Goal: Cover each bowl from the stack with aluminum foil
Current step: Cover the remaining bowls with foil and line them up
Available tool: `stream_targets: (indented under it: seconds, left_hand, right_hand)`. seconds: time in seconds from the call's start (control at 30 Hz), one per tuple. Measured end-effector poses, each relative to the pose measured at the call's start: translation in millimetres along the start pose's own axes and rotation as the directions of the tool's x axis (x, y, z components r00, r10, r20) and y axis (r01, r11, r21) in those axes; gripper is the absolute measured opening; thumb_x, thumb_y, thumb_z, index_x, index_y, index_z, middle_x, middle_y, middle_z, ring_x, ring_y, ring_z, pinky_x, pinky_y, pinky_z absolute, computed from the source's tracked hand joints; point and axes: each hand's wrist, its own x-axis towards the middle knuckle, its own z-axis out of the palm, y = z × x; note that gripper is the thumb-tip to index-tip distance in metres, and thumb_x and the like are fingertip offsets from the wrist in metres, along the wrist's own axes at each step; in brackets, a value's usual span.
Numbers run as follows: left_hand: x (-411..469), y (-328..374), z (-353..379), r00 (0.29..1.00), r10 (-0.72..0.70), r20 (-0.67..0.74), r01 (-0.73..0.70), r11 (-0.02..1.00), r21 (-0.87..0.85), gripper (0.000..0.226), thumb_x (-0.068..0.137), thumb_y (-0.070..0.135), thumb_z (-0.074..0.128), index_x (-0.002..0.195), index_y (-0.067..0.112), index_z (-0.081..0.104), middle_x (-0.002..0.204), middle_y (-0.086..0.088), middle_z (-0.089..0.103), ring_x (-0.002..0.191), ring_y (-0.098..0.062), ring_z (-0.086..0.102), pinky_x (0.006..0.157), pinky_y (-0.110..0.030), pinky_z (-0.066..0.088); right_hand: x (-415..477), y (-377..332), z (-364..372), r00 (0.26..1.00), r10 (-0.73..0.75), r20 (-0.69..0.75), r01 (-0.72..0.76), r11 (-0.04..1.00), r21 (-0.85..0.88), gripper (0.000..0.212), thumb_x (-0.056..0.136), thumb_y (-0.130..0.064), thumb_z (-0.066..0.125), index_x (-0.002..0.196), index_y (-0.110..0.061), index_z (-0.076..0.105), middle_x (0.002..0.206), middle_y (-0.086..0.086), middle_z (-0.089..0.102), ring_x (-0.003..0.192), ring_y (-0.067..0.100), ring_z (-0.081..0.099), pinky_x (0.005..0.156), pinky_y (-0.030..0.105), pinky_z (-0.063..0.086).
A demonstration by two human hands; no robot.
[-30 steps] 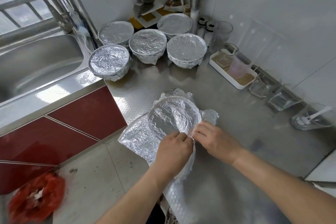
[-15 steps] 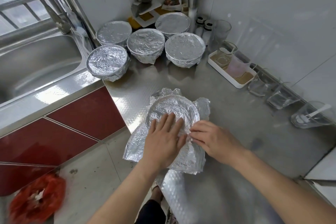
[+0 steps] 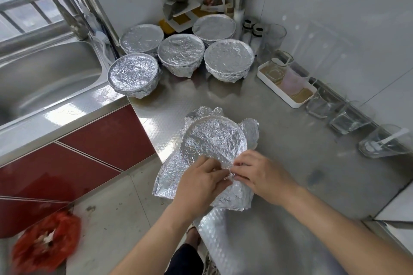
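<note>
Pretty far along here, I'd say. Five covered bowls (image 3: 181, 51) sit in a cluster well beyond both grips, at the back of the tabletop (image 3: 301, 158), each with foil pulled tight over the top and tucked down the sides. Those look finished.

The sixth bowl (image 3: 214, 138) is the one in progress, just ahead of the grips near the tabletop's front corner. The foil sheet (image 3: 166, 177) is already smoothed flat across its mouth, so the top is done. The edges aren't: a big loose flap hangs out to the left of the left grip (image 3: 201, 183), and crumpled bits stick up on the far side and off to the right.

Both grips are clamped on foil. The left one's fingers are curled onto it, and the right grip (image 3: 261, 176) pinches it with its fingertips. The two meet right at the bowl's near rim, looks like they're folding that edge under.

What's left: tuck the rest of the skirt around. No bare bowls or stack in view, so this may be the last, can't say for sure.
</note>
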Motion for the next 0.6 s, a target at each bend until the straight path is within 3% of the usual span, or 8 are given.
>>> stream_targets:
  seconds: [0.1, 0.2, 0.33, 0.43, 0.5, 0.6]
  left_hand:
    - [0.9, 2.1, 4.7, 0.999, 0.050, -0.021, -0.049, 0.997, 0.053, 0.026, 0.094, 0.041, 0.055, 0.096, 0.024, 0.075, 0.085, 0.008, 0.060, 0.079, -0.014, 0.052, 0.065, -0.027, 0.047]
    - [3.6, 5.0, 8.3, 0.996, 0.081, -0.044, -0.077, 0.992, 0.098, 0.026, 0.095, 0.033, 0.054, 0.086, 0.020, 0.075, 0.078, 0.006, 0.060, 0.071, -0.015, 0.051, 0.060, -0.029, 0.047]
    - [8.0, 13.8, 10.5, 0.997, -0.003, -0.072, 0.008, 0.998, 0.064, 0.025, 0.094, 0.025, 0.056, 0.071, 0.019, 0.066, 0.070, 0.005, 0.054, 0.065, -0.015, 0.047, 0.055, -0.032, 0.045]
    - [14.4, 21.4, 13.1, 0.992, -0.108, -0.068, 0.110, 0.993, 0.040, 0.027, 0.095, 0.028, 0.054, 0.072, 0.019, 0.066, 0.071, 0.005, 0.053, 0.068, -0.016, 0.048, 0.056, -0.035, 0.047]
    - [18.2, 27.0, 11.6, 0.983, -0.171, -0.065, 0.172, 0.985, 0.013, 0.031, 0.095, 0.035, 0.048, 0.077, 0.021, 0.069, 0.074, 0.006, 0.054, 0.073, -0.016, 0.049, 0.057, -0.032, 0.047]
    - [19.5, 26.5, 3.7, 0.977, -0.206, -0.056, 0.201, 0.976, -0.089, 0.034, 0.098, 0.038, 0.045, 0.093, 0.018, 0.072, 0.089, 0.004, 0.063, 0.086, -0.018, 0.054, 0.069, -0.031, 0.049]
  right_hand:
    - [0.4, 0.6, 7.3, 1.000, 0.002, -0.001, -0.002, 0.998, -0.058, 0.012, 0.076, -0.010, 0.079, 0.083, -0.012, 0.069, 0.087, 0.000, 0.062, 0.082, 0.019, 0.057, 0.063, 0.030, 0.052]
    - [3.1, 1.6, 11.1, 0.997, -0.070, -0.025, 0.066, 0.986, -0.151, 0.011, 0.081, -0.002, 0.066, 0.076, -0.012, 0.062, 0.078, 0.002, 0.055, 0.074, 0.020, 0.051, 0.059, 0.030, 0.047]
    - [5.9, 5.3, 7.3, 0.988, -0.151, -0.023, 0.144, 0.971, -0.190, 0.017, 0.078, 0.004, 0.056, 0.072, -0.012, 0.058, 0.075, 0.003, 0.051, 0.070, 0.020, 0.048, 0.061, 0.027, 0.041]
    - [9.2, 16.1, 7.2, 0.993, -0.113, 0.030, 0.116, 0.985, -0.129, 0.015, 0.077, 0.004, 0.062, 0.076, -0.011, 0.060, 0.080, 0.004, 0.054, 0.077, 0.020, 0.053, 0.060, 0.030, 0.050]
    - [12.6, 20.8, 1.6, 0.997, -0.044, 0.069, 0.050, 0.996, -0.078, 0.015, 0.075, 0.001, 0.072, 0.080, -0.011, 0.064, 0.087, 0.002, 0.059, 0.088, 0.021, 0.058, 0.064, 0.034, 0.054]
    - [15.3, 19.4, -12.3, 0.992, 0.112, 0.049, -0.114, 0.993, 0.027, 0.020, 0.075, -0.006, 0.075, 0.094, -0.009, 0.071, 0.101, 0.001, 0.067, 0.101, 0.023, 0.061, 0.087, 0.030, 0.051]
